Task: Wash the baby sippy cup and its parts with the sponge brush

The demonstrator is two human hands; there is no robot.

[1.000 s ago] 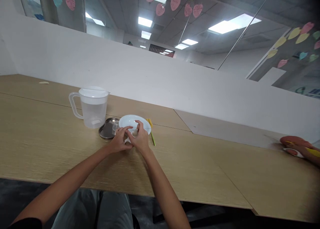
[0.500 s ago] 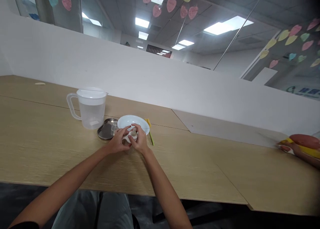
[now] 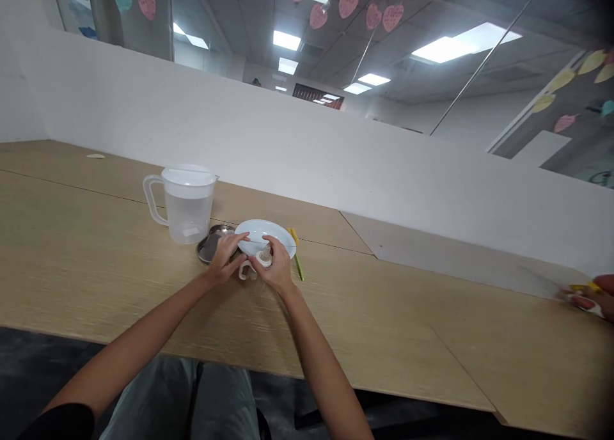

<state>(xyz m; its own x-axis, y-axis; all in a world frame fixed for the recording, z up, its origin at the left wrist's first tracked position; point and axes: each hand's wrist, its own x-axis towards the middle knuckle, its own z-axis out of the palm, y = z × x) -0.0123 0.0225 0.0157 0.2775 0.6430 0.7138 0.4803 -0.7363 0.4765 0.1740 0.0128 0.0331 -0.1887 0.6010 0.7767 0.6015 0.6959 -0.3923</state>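
At the center of the frame, the right hand (image 3: 278, 267) holds the white-collared teat (image 3: 263, 258) in its fingers; the teat points toward the top of the frame, its long axis leaning slightly right. The left hand's (image 3: 223, 259) fingers and thumb stand apart alongside. Writing on the heart-shaped notes (image 3: 348, 4), upper frame, is illegible. The wood-grain surface (image 3: 359, 325) meets a white wall (image 3: 268, 133).

from the right hand (image 3: 278, 266), the jug (image 3: 189, 216) blocks 10 o'clock, plate (image 3: 259, 229) 11, yellow-green stick (image 3: 298, 264) 2. loads of open tabletop (image 3: 374, 318) out at 4 o'clock tho
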